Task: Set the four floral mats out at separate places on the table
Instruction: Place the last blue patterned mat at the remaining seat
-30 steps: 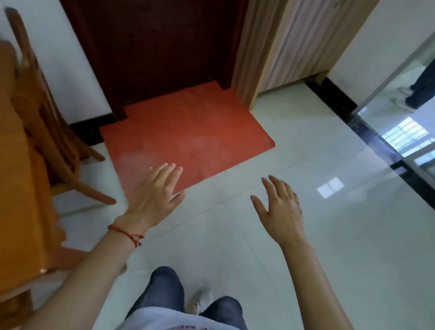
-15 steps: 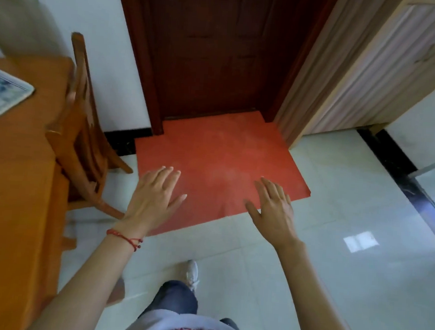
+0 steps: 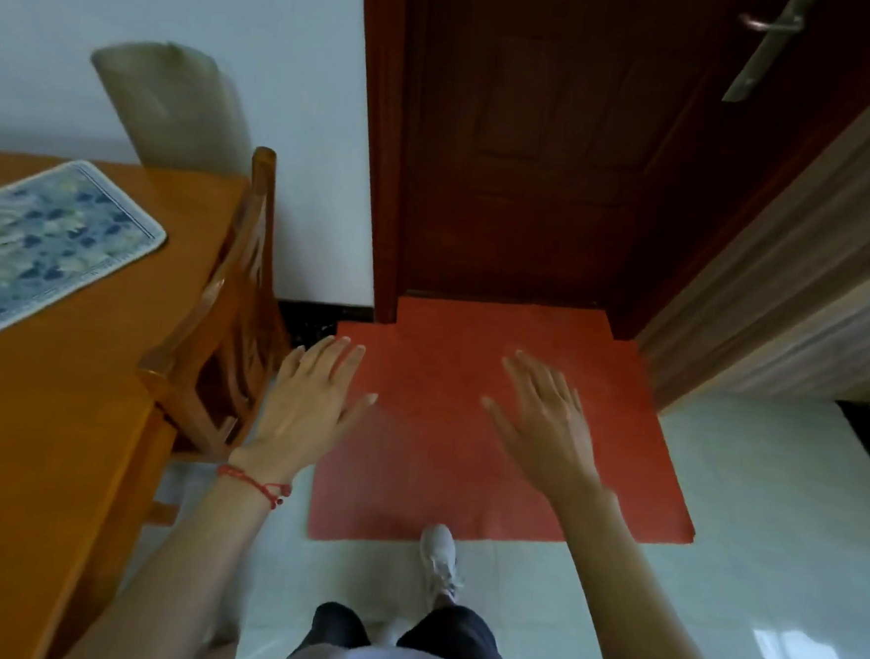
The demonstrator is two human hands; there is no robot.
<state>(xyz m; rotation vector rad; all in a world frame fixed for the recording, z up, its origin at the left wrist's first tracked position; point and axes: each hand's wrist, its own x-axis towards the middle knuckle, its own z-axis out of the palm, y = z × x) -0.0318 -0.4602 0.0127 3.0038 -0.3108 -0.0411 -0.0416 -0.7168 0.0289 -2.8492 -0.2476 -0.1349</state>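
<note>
Wooden counter (image 3: 52, 405) has swung into view on my left over the last second, with one floral mat (image 3: 42, 245) lying flat near its far end. Both my left hand (image 3: 309, 408) and right hand (image 3: 544, 429) are flat-fingered and empty above the red doormat (image 3: 465, 460). Looks like I'm turning back to the counter, though I can't spot the other three mats.
</note>
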